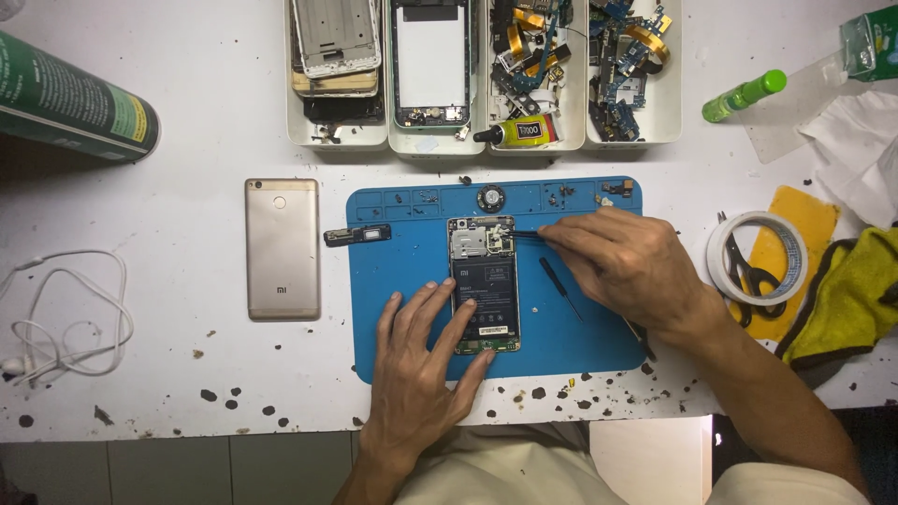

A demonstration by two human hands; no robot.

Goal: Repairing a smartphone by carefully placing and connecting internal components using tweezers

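Here, your left hand [421, 365] lies flat at six o'clock on the blue mat [374, 281], fingers spread and pressing the lower edge of the opened phone [485, 285], gripping nothing. At three o'clock from the phone, your right hand [622, 262] pinches dark tweezers [524, 234] shut between its fingers, their tips at the phone's upper part. A small screwdriver [559, 288] lies just beside. Farther off, at twelve o'clock, white trays [337, 138] hold spare parts; a gold back cover [282, 249] rests at nine o'clock.
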